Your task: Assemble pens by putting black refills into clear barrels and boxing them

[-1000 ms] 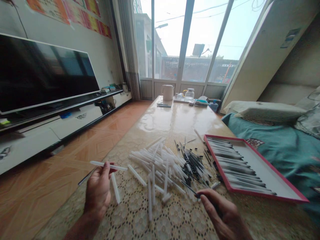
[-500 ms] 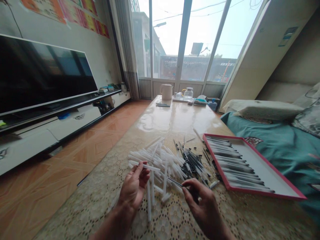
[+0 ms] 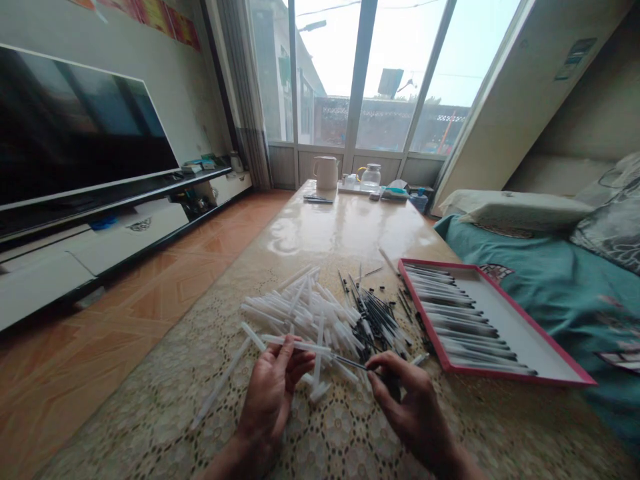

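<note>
My left hand (image 3: 273, 387) is closed, pinching a translucent white pen barrel (image 3: 311, 346) near its left end between thumb and fingers. Between the thumb and forefinger of my right hand (image 3: 407, 393) is a thin dark pen refill (image 3: 354, 363), pointing left. The refill's tip meets the right end of the barrel; whether it is inside, I cannot tell. Just beyond the hands lies a heap of loose white barrels (image 3: 295, 303). Right of it is a pile of dark refills (image 3: 383, 320) with small black pieces around it.
A red-rimmed shallow box (image 3: 430, 327) holding a row of pens (image 3: 465, 313) stands at the right. A beige jug (image 3: 327, 175), a glass pot (image 3: 371, 177) and a tray are at the table's far end. A green-covered couch (image 3: 540, 260) borders the table's right side.
My hands have come closer together, and the refill has moved up to the barrel's right end. The whole view has shifted slightly.
</note>
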Motion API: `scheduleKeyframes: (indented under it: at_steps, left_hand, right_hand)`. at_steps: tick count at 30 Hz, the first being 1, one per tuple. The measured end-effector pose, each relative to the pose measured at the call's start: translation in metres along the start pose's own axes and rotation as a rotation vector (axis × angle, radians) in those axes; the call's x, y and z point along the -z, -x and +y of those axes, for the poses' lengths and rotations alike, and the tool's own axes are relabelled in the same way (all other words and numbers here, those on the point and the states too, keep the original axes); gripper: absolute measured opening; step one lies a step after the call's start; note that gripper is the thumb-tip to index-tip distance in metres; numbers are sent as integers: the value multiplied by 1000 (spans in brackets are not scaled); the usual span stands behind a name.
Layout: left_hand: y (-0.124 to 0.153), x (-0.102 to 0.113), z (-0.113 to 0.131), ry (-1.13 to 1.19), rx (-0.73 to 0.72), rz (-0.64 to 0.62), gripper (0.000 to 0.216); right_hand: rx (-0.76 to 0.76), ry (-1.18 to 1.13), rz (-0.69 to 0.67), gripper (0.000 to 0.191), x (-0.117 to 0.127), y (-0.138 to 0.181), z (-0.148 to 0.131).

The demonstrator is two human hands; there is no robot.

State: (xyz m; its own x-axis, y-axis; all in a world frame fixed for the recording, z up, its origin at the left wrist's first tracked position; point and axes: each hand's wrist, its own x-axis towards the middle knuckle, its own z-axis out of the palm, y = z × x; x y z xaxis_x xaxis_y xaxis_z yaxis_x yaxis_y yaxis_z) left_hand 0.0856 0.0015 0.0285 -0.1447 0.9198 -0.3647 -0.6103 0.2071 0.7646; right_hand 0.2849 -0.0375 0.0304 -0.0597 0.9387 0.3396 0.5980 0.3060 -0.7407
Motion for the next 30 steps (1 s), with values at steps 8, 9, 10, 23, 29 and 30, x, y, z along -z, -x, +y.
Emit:
scheduleKeyframes:
  at_steps: [8,9,10,23,29,30]
  left_hand:
    - [17,-5,-3,-71,86,-142,22]
    - [21,-7,-5,-79,113,-164,22]
    - [25,-8,-7,-92,143,-189,22]
    - [22,-12,-3,333,293,56,25]
    - [16,-5,1,375,290,-17,32]
    - [16,-4,2,368,282,-23,33]
  right_hand:
    - [-23,-124,-88,20,2,-1,0]
    - [-30,-169,-96,21,0,0,-1]
    - [-31,-210,-101,23,-1,1,-3]
    - [-349,-346,289,30,4,-12,21]
    - [-296,-71,125,20,17,-20,12]
    - [-274,9,65,16,19,-21,11]
